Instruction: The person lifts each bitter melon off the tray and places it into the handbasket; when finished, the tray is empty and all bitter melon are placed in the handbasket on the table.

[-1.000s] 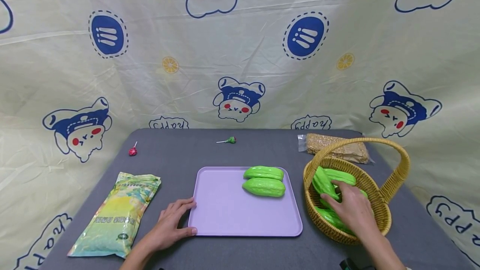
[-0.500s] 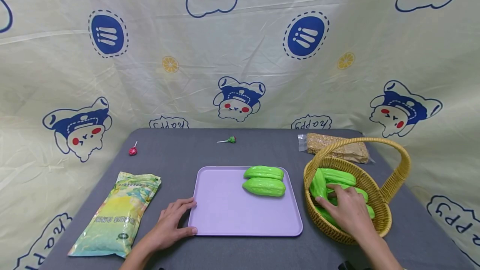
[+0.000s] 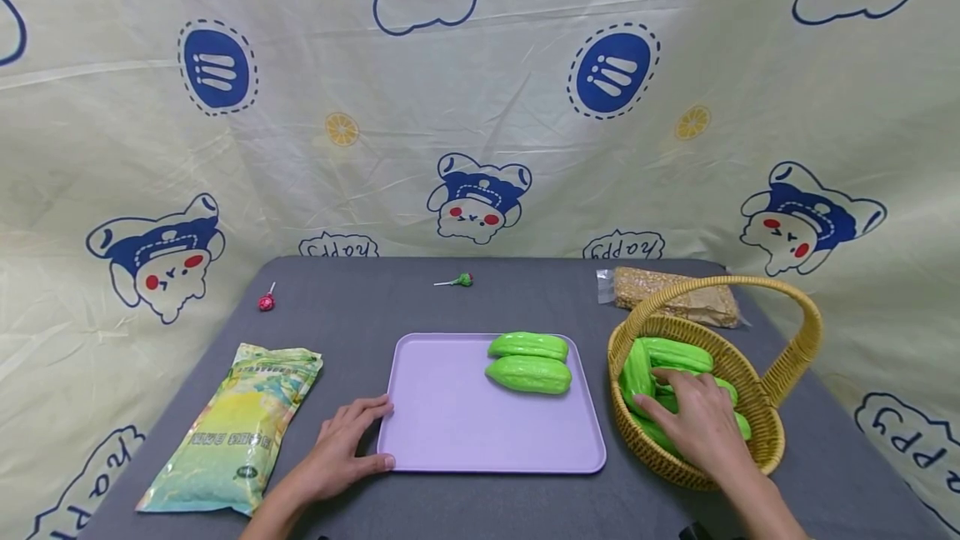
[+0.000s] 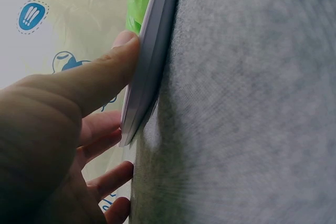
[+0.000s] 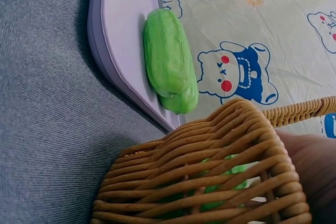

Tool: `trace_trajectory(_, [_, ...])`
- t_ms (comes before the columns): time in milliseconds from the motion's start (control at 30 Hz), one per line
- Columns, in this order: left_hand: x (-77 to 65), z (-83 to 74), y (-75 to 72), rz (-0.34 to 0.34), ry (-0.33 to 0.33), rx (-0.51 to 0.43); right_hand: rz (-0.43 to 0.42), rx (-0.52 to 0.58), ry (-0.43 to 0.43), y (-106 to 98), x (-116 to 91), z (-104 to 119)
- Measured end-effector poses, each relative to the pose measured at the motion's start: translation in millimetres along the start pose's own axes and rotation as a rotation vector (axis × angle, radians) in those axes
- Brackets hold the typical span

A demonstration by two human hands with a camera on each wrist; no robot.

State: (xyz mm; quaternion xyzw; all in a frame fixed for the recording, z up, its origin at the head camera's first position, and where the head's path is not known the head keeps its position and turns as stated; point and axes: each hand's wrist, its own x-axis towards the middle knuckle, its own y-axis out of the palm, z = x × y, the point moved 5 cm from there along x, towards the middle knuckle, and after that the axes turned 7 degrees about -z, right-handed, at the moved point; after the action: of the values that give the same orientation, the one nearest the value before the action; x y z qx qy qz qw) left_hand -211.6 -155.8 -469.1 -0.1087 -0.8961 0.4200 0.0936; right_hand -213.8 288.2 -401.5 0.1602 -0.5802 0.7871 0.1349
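In the head view my left hand [image 3: 344,450] rests against the left edge of a lilac tray [image 3: 442,432], fingers fairly straight and thumb near its front corner. Two green bitter melons [image 3: 528,375] lie side by side on the tray's right part. My right hand [image 3: 701,419] reaches into the wicker basket [image 3: 626,432], with curled fingers and thumb about a bitter melon [image 3: 636,369] at the basket's left side. Several other bitter melons [image 3: 678,354] lie around it. From the right wrist, the basket wall hides most of that hand.
A yellow-green bag [image 3: 232,432] lies to the left. At the back are a red lollipop [image 3: 266,302], a green lollipop [image 3: 465,280] and a clear pack of grain [image 3: 645,286]. The basket's tall handle [image 3: 802,340] arches over its opening. A printed cloth [image 3: 480,90] hangs behind.
Inside the basket my right hand has shifted slightly left and down, and the bitter melon by its fingers has turned more upright. The left hand and tray have stayed put.
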Motion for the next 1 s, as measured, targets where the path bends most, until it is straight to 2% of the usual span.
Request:
trace_trajectory(233, [-0.3, -0.2, -0.2, -0.001, 0.003, 0.004, -0.013, 0.0, -0.044, 0, -1, 1])
trace_trajectory(533, [-0.7, -0.5, -0.1, -0.012, 0.01, 0.004, 0.012, 0.008, -0.039, 2, -1, 0])
trace_trajectory(800, [-1.3, -0.5, -0.2, -0.014, 0.023, -0.006, -0.126, 0.06, -0.096, -8, -2, 5])
trace_trajectory(1000, [0.0, -0.8, -0.7, 0.0, 0.005, -0.008, -0.19, 0.103, -0.15, -17, -4, 18])
